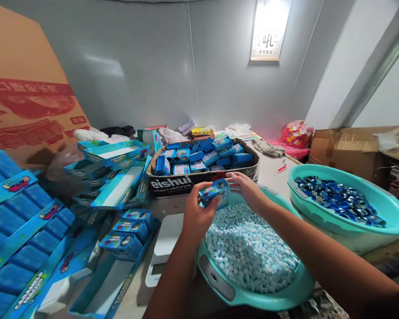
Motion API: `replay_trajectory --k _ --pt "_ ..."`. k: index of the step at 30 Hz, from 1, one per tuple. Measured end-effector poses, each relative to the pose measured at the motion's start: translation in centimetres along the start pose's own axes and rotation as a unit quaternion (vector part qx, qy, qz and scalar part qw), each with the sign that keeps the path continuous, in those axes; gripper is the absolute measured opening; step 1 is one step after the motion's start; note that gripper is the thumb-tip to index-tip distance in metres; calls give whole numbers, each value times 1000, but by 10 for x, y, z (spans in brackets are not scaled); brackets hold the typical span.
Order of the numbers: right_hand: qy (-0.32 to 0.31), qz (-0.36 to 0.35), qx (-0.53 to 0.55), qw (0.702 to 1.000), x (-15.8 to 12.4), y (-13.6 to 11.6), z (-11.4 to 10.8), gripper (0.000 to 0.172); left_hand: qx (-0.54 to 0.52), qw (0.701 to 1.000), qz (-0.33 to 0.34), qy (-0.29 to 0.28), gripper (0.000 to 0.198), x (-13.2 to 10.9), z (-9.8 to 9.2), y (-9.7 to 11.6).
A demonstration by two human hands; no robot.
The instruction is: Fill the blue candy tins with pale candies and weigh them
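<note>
Above pellet basin [269, 303]: hands [196, 217] [249, 190] grip small box [214, 193]; full carton [186, 184] behind.

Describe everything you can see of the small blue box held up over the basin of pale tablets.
The small box is a printed carton, seemingly thin card, bright blue with a colourful logo on its front; the lettering is unreadable. It lies lengthwise, slightly tilted, right end higher. The left hand grips its left end; the right hand touches its upper right corner. It is held above the teal basin of pale tablets, clear of them.
</note>
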State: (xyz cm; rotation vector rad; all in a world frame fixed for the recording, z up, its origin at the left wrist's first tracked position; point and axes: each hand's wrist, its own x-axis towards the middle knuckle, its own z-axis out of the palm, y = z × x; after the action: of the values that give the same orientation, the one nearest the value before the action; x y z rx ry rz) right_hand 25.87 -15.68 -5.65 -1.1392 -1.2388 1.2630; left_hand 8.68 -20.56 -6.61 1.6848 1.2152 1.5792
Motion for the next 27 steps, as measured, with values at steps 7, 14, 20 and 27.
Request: replay_trajectory --k 7,14,20,27 --pt "-238 -50 -457 856 -16 34 15 28 18 996 -92 -10 58 21 -96 -12" --pt "-309 -22 -515 799 -24 35 31 47 45 961 -173 -209 59 11 -130 -59" --pt "-316 -30 -511 799 -21 35 26 28 -36 997 -62 -24 43 11 -123 -54" --pt "-321 -90 -517 788 -24 37 25 10 -23 989 -33 144 28 9 -107 -50"
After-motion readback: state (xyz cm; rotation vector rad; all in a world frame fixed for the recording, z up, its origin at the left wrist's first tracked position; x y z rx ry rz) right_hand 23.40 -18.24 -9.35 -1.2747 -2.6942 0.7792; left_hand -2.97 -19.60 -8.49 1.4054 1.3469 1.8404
